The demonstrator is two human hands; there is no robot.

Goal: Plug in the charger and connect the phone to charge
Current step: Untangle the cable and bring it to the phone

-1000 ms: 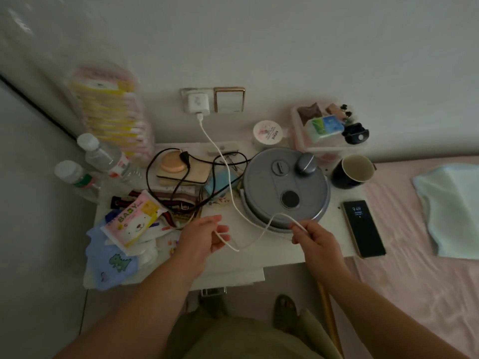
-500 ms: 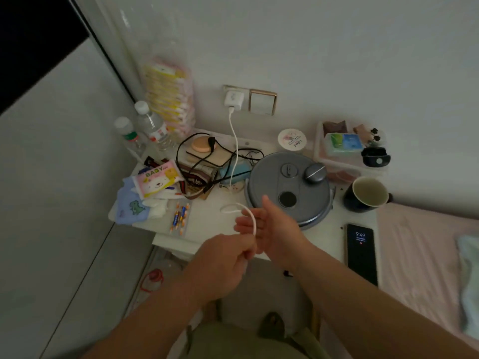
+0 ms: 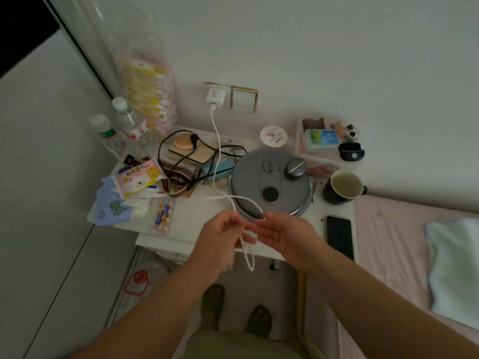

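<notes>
Low in the frame, two bare forearms reaching up from the bottom edge, with feet on the floor between them. At centre, left hand [image 3: 220, 235] curled, fingers [image 3: 234, 224] pinched narrow on the white cable [image 3: 217, 141]; a loop of that cable hanging below the hand, past the table [image 3: 186, 216] edge. Just right of it, right hand [image 3: 287, 235] held open, palm turned toward the left hand, fingers [image 3: 261, 225] spread and loose, cable running up from beside the fingertips; whether the cable end touches them cannot be told. Right of the hands, at the table's right edge, phone [image 3: 340, 235] lying flat, screen dark, apart from both hands and not joined to the cable. Pink bed [image 3: 401, 255] at right, pale towel [image 3: 453, 268] lying on it. Above the hands, round grey lidded appliance [image 3: 269, 181], a cable loop draped across its near rim. Dark mug [image 3: 342, 187] right of it. Left part of the table crowded: pack of batteries [image 3: 163, 215], baby wipes pack [image 3: 137, 177], blue cloth with a dinosaur [image 3: 111, 207], tangle of black cords [image 3: 181, 161]. Farther back, two water bottles [image 3: 129, 123] at upper left, round white jar [image 3: 274, 136] and a clear tray of small items [image 3: 324, 141] at upper right. On the wall, white charger [image 3: 215, 95] seated in the socket, cable dropping from it down to the table, light switch [image 3: 243, 99] just beside it on the right.
</notes>
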